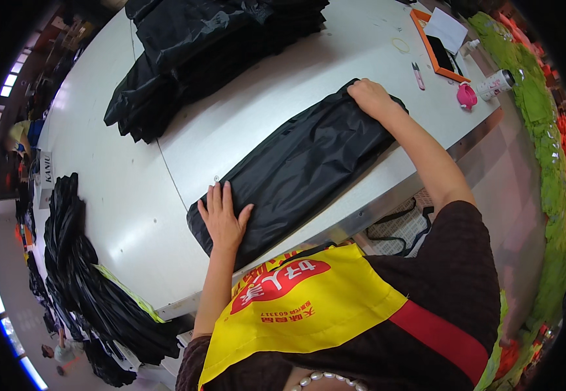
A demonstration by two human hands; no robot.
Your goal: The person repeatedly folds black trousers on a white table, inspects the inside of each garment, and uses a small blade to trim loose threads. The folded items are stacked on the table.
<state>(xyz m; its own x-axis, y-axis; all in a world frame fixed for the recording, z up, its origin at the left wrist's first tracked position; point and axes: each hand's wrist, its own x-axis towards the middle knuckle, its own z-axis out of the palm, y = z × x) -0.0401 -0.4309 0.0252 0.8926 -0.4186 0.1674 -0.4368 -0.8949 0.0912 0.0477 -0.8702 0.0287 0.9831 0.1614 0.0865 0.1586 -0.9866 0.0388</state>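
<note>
- Folded black garment [296,173] lies across the near desk [126,195] edge.
- Left hand [223,221] presses flat, fingers spread, on its near-left end.
- Right hand [371,96] curls over the far-right end.
- Slick fabric could slide off the edge if pressure eases.

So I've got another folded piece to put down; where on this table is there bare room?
Bare table lies left of the black garment under the left hand and right hand, running up to the black stack. A narrower strip runs between garment and stack. The far right corner is crowded: orange tray, snips, pink item, spray can.
</note>
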